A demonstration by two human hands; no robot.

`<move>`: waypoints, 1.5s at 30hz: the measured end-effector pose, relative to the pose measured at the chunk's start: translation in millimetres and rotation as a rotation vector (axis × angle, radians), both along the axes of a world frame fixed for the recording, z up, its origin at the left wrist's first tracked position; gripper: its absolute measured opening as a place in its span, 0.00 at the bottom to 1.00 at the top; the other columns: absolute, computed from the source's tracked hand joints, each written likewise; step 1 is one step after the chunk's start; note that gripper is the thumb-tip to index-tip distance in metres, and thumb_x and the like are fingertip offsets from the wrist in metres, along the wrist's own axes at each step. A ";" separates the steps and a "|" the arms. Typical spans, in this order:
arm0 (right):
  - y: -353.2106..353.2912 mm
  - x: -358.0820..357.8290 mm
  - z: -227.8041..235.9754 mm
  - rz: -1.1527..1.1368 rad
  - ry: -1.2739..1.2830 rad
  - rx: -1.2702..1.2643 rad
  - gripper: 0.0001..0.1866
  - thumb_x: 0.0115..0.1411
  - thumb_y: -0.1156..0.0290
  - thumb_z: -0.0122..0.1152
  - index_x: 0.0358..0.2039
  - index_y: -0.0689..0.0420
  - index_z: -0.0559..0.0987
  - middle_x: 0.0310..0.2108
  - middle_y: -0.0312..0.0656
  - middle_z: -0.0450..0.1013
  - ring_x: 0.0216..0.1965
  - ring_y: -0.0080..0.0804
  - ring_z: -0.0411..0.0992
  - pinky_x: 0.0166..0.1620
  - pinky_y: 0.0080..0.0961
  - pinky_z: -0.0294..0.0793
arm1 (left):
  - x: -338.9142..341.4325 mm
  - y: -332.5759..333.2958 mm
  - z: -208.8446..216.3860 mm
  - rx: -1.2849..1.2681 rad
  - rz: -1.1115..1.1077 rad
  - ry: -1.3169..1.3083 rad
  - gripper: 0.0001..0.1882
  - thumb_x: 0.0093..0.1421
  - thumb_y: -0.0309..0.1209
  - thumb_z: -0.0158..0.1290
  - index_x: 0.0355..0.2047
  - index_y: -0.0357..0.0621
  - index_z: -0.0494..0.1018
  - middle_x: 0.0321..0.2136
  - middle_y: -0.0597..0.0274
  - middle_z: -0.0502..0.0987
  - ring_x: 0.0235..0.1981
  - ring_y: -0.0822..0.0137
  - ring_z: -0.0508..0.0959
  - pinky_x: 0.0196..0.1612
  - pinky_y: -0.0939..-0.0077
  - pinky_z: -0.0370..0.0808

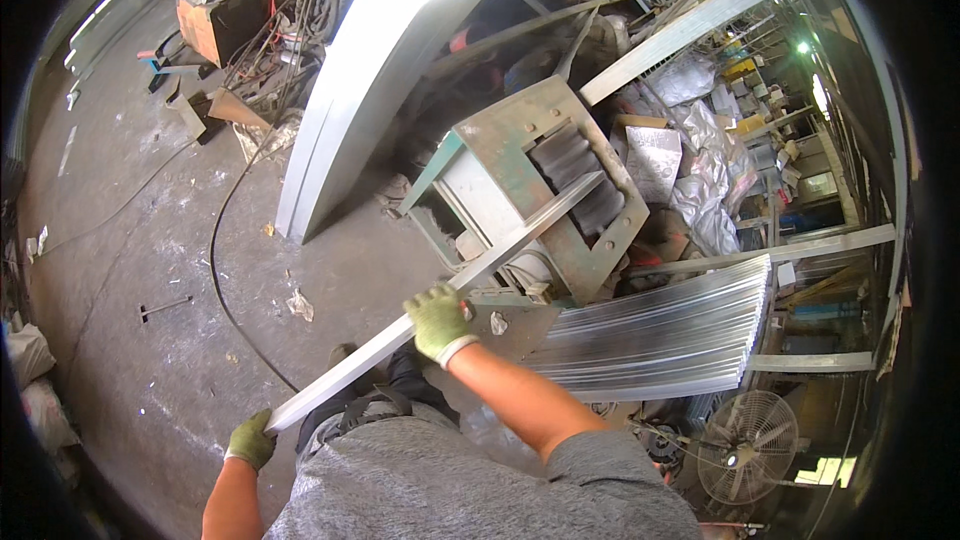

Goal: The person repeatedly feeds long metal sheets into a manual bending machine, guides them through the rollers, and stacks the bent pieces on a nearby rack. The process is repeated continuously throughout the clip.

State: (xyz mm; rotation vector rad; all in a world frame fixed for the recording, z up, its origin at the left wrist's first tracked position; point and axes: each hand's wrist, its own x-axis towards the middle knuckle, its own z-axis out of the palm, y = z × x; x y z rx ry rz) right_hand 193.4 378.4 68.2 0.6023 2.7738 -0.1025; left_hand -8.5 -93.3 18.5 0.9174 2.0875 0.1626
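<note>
**Workshop floor (130, 210) with a long metal bar (350, 367) slanting above it**

Dull grey-brown concrete, scuffed with pale dust and dotted with scraps, spreads across the left side. A thin black cable (216, 250) curves over it in a smooth arc.

The metal bar is straight, slender and pale silver, with flat faces and crisp edges. It is in front of the person's body, its long axis running diagonally: the near end lies at lower left, and the far end points up and to the right, over a heavy steel machine (505, 145). That machine is boxy, with worn green paint, rusty patches, round bolt heads and a dark ribbed insert (565, 153) set in its top plate. Whether the bar's far end touches the insert cannot be told.

The left hand (250, 442), in a green knit glove, is closed around the near end. The right hand (440, 323), gloved alike with a pale cuff, grasps the bar farther along, fingers wrapped over its upper side, just before the machine.

Right of the machine lies a stack of metal profiles (660, 330), shiny and ridged, fanned in close parallel lines. Crumpled silvery sheeting (712, 175) lies above it, and a round wire-caged fan (750, 445) stands below. A broad, glossy metal beam (370, 90) slopes down from the top edge.
</note>
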 end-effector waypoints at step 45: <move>310.3 66.1 17.3 -0.183 0.639 0.235 0.22 0.72 0.58 0.61 0.21 0.56 0.83 0.25 0.49 0.79 0.35 0.53 0.79 0.64 0.54 0.72 | 86.8 387.2 103.6 0.104 0.033 -0.191 0.30 0.74 0.60 0.53 0.44 0.43 0.83 0.43 0.37 0.85 0.47 0.33 0.83 0.50 0.44 0.79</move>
